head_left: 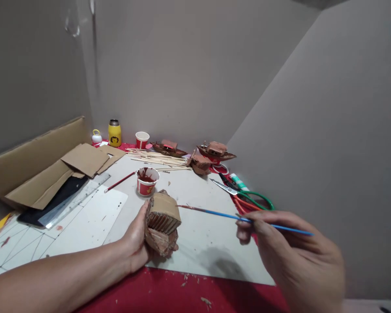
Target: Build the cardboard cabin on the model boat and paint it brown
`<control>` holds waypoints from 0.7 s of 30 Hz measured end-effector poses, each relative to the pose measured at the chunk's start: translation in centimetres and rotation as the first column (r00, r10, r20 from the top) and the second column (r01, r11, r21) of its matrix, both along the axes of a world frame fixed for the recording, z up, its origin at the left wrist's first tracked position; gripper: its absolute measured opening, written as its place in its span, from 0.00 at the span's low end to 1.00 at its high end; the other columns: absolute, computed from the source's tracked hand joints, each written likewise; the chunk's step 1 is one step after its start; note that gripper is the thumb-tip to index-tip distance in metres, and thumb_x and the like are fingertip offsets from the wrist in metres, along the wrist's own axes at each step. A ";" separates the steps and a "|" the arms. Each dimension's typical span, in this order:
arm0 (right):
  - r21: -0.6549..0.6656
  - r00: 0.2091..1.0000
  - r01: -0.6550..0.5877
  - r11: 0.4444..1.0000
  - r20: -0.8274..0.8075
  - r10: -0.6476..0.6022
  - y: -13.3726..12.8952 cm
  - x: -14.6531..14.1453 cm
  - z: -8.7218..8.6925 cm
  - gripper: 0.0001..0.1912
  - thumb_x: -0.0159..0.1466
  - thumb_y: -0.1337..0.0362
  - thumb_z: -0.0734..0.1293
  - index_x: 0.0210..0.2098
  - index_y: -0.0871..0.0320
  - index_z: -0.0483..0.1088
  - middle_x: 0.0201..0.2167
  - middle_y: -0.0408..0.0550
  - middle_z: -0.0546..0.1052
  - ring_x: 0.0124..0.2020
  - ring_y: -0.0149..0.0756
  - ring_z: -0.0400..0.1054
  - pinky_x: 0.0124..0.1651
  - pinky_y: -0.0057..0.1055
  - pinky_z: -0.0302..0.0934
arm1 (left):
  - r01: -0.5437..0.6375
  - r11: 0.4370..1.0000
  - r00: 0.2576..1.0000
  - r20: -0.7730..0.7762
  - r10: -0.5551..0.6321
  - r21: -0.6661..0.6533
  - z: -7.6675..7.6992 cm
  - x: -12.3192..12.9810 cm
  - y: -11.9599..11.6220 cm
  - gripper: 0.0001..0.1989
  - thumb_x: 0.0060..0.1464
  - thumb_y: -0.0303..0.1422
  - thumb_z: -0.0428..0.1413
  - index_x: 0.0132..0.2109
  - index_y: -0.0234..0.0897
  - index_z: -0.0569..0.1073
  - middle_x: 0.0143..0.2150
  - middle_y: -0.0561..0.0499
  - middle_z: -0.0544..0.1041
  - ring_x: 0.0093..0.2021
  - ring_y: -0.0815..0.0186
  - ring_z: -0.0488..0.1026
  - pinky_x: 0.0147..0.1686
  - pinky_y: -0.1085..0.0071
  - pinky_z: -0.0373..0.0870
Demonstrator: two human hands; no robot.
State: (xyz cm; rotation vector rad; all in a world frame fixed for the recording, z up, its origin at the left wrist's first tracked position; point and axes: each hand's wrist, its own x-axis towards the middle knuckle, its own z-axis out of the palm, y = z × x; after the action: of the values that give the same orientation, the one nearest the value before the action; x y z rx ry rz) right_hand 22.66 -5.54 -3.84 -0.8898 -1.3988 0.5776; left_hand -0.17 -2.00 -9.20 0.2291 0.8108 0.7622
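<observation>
My left hand (pixel 139 243) is closed around a small cardboard model boat (pixel 163 221), tilted up above the white sheet. Its curved roof is bare tan cardboard, while the corrugated inside and lower part look brown. Between the thumb and fingers of my right hand (pixel 289 252) is a thin blue paintbrush (pixel 221 214). The brush's brown-stained tip points left and reaches the right edge of the roof; whether it touches I cannot tell. Just behind the model stands a red and white paper cup (pixel 147 181) with dark brown paint inside and on its rim.
Painted model boats (pixel 217 150) and thin wooden sticks (pixel 159 158) lie at the back. Scissors (pixel 224 187) with green and orange handles are at the right. Cardboard pieces (pixel 84 158), a clear ruler (pixel 74 204) and a pencil (pixel 119 182) lie left. A yellow bottle (pixel 114 134) stands behind.
</observation>
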 end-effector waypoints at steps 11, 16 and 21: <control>0.023 0.998 -0.050 0.998 0.042 0.049 -2.1 -0.2 -3.3 0.06 0.67 0.69 0.70 0.41 0.54 0.79 0.32 0.45 0.80 0.26 0.32 0.77 0.30 0.28 0.76 | 0.064 0.998 0.998 -0.023 -0.063 0.014 -0.5 -0.5 0.3 0.39 0.64 0.58 0.36 0.42 0.27 0.78 0.30 0.40 0.80 0.22 0.57 0.78 0.22 0.67 0.70; 0.057 0.996 -0.038 0.998 0.080 0.033 -1.9 -0.1 -4.0 0.08 0.66 0.72 0.70 0.42 0.54 0.79 0.33 0.47 0.81 0.26 0.34 0.78 0.30 0.30 0.76 | 0.056 0.998 0.998 -0.030 -0.057 -0.015 -0.1 -0.3 0.1 0.38 0.64 0.57 0.37 0.41 0.27 0.77 0.29 0.39 0.80 0.22 0.57 0.77 0.23 0.66 0.71; 0.055 0.988 -0.079 0.995 0.134 0.071 -2.0 -0.2 -4.1 0.13 0.65 0.74 0.69 0.44 0.51 0.79 0.33 0.46 0.82 0.27 0.35 0.78 0.29 0.31 0.76 | 0.043 0.999 0.999 -0.030 -0.044 -0.023 0.0 -0.2 0.1 0.37 0.65 0.56 0.36 0.42 0.27 0.76 0.29 0.39 0.80 0.22 0.57 0.77 0.23 0.65 0.71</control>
State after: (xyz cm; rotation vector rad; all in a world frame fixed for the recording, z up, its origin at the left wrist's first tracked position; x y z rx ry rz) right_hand 22.43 -7.54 -7.98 -0.8420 -1.5673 0.5379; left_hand -0.38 -1.94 -9.20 0.2382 0.8406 0.7098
